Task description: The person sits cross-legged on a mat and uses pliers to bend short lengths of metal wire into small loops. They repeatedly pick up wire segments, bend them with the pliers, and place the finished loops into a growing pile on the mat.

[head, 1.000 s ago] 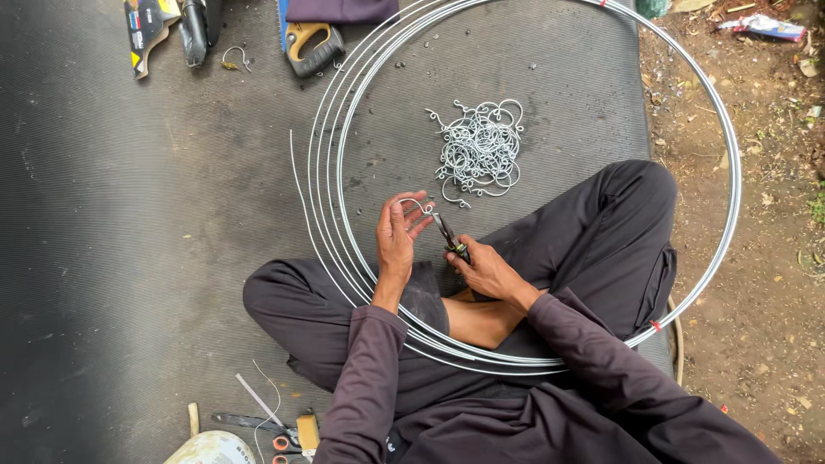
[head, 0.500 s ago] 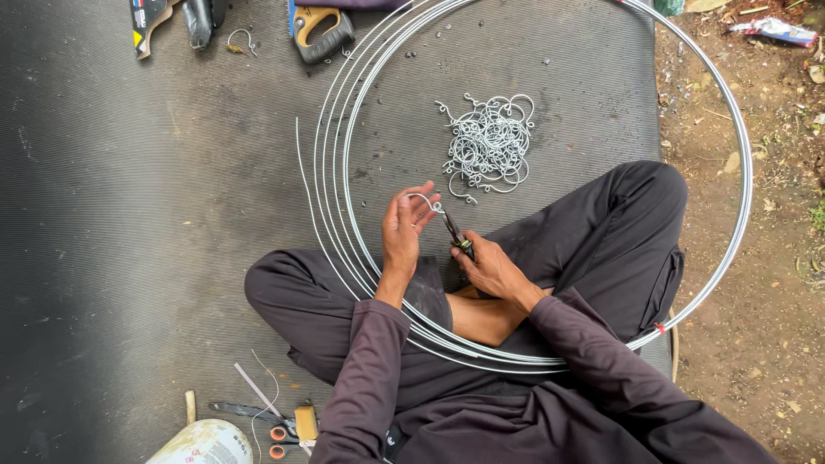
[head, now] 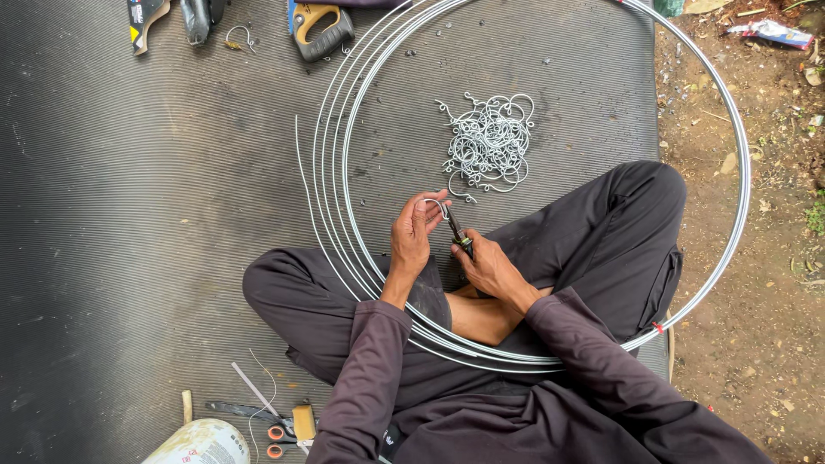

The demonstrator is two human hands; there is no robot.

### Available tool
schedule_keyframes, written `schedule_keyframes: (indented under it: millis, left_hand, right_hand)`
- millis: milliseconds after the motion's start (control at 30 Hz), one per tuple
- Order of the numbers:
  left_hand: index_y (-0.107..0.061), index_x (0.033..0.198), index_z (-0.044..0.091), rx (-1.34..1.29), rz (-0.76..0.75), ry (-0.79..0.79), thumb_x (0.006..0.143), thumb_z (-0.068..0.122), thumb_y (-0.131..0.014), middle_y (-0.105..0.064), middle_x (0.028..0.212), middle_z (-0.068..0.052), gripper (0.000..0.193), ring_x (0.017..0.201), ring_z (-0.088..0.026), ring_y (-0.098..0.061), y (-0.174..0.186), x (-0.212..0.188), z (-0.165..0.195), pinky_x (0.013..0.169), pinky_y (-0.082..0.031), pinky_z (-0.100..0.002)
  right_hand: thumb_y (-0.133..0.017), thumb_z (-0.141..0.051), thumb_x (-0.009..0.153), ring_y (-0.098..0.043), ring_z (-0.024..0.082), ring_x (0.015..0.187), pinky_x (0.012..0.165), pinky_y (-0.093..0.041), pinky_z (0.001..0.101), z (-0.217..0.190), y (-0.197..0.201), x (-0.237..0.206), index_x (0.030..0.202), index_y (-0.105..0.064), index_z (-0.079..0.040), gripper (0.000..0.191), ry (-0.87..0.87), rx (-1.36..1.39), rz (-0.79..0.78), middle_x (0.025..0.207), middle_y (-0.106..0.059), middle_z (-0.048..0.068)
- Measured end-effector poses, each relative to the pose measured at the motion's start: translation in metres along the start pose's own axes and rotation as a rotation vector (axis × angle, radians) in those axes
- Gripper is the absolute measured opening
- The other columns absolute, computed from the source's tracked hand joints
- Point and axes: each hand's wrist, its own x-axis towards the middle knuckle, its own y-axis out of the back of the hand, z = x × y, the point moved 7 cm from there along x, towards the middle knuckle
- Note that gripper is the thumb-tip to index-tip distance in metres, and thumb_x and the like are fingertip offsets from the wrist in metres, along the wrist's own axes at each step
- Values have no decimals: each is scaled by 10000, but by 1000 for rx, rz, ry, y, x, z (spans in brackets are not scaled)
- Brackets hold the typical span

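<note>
Dark ribbed matting (head: 129, 215) was spread beside bare dirt, with a big coil of wire (head: 344, 172) laid around the seated person's crossed legs. A small bent wire piece (head: 436, 206) was pinched in the closed left hand (head: 411, 234), while pliers (head: 457, 234) were gripped shut in the right hand (head: 490, 268), nose touching it. A pile of finished wire hooks (head: 488, 142) was seen just beyond the hands.

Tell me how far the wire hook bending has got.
Done: a pile of bent hooks lies on the mat ahead of the knees. In hand: the left hand holds one curved wire piece while the right hand grips it with pliers. Left: the big wire coil around the person is uncut stock, so plenty seems to remain.
</note>
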Motion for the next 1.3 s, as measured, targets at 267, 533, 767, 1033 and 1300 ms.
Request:
schedule_keyframes:
  millis: [267,533,767,1033,1300]
  left_hand:
    - [-566,1289,-11,-20,4,32,1126,320,-364,-675,1325,-192,420,1224,-291,-682,1,0,0,1028,-556,-404]
    - [-562,1320,-27,-57,5,65,1123,319,-368,-672,1338,-200,443,1218,-294,-685,1,-3,2,1049,-578,-397]
    - [-564,1315,-34,-58,8,44,1130,311,-351,-638,1390,-205,445,1264,-307,-660,2,-4,0,1071,-544,-402]
    - [-589,1293,-25,-77,-41,17,1120,335,-385,-629,1406,-173,448,1264,-276,-653,-4,0,10,1058,-550,-397]
    - [-673,1207,31,-87,50,33,1114,349,-418,-726,1260,-135,418,1141,-220,-705,22,-6,21,936,-594,-373]
  right_hand:
    - [-622,-281,986,-698,225,688,626,-509,384,2,-2,2,1041,-624,-8,278,-53,162,-10,735,-694,126]
    - [-680,-271,882,-658,269,556,584,-508,396,2,2,5,933,-686,4,280,-141,58,75,621,-660,152]
    - [-660,-258,900,-639,304,531,565,-492,421,1,0,8,926,-677,22,282,-177,-1,78,606,-650,184]
    - [-659,-296,957,-640,328,631,638,-496,415,-2,1,8,1017,-692,10,314,-85,25,113,713,-663,207]
    - [-584,-312,1044,-685,94,888,813,-548,262,9,-1,4,1167,-675,-26,325,-32,622,-135,998,-750,32]
